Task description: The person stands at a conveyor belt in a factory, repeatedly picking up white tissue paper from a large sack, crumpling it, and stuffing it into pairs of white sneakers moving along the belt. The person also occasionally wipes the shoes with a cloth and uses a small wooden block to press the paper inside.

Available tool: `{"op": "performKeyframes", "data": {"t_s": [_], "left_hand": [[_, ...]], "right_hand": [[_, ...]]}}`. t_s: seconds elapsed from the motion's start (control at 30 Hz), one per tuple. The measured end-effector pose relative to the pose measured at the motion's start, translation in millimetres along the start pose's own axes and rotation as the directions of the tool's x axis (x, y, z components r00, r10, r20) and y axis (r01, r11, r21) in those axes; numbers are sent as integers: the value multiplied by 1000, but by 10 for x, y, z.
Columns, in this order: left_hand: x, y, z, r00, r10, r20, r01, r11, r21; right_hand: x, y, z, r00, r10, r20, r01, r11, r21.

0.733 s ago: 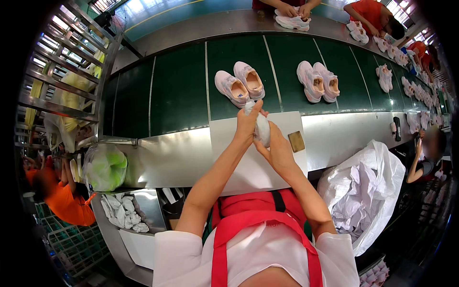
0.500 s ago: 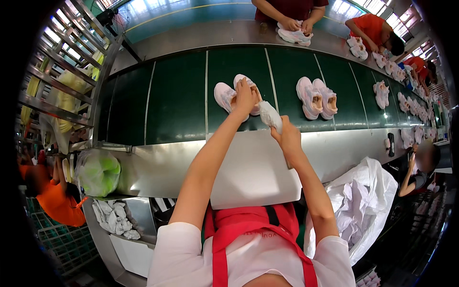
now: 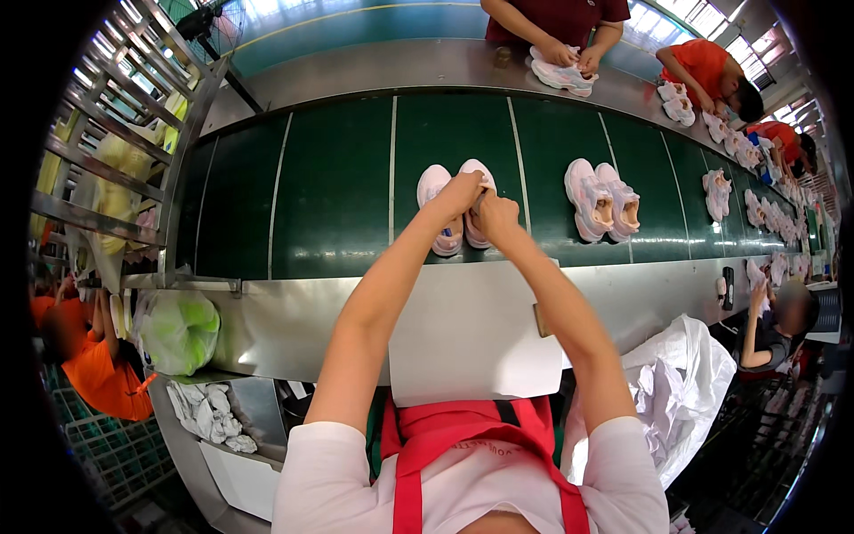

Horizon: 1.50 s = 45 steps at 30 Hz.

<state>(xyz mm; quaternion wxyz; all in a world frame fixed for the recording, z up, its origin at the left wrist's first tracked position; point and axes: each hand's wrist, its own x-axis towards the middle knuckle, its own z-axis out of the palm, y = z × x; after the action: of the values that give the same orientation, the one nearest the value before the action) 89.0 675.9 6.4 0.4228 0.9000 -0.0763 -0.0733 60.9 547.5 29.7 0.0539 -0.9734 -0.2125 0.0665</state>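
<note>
A pair of pale pink and white sneakers stands on the green conveyor belt (image 3: pixel 334 187) in front of me, toes pointing away. Over the right sneaker (image 3: pixel 474 236) of this pair both my hands meet. My left hand (image 3: pixel 460 194) is closed at its tongue and upper opening. Beside it my right hand (image 3: pixel 496 218) is curled, fingers down at the shoe's opening; what they hold, if anything, is hidden. The left sneaker (image 3: pixel 431 184) stands close by under my left wrist, with a blue patch inside. No white paper wad shows at my hands.
Another sneaker pair (image 3: pixel 592 200) stands on the belt to the right. A white board (image 3: pixel 471 329) lies before me. Crumpled paper fills a bin (image 3: pixel 209 414) at lower left; a white sack (image 3: pixel 685 356) is at lower right. A metal rack (image 3: pixel 116 222) borders the left. Co-workers handle shoes across the belt.
My right hand has moved up and left from beside the sneaker to its opening. The white paper wad it held has gone from sight. The sneakers appear slightly further right and lower.
</note>
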Motion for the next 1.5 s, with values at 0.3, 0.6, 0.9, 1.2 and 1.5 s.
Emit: {"op": "performKeyframes", "data": {"t_s": [0.3,0.6,0.9,1.2,1.5], "left_hand": [[39,42,14,998,39,-55,-43,997,-65],[-57,62,284,993,-31,-114,44,993,111],[144,267,470,924,-73,-376,180,949,258],[-1430,544,747,917,373,-140,-334,911,240],[-1989,550,1135,779,627,37,-625,769,136]], "right_hand": [[124,114,346,979,-130,-154,86,960,-267],[17,374,165,986,112,-122,-50,905,423],[261,477,332,922,160,-352,-36,942,334],[-2003,661,-198,886,276,-373,-232,960,160],[-2294,462,255,853,494,-168,-356,787,505]]}}
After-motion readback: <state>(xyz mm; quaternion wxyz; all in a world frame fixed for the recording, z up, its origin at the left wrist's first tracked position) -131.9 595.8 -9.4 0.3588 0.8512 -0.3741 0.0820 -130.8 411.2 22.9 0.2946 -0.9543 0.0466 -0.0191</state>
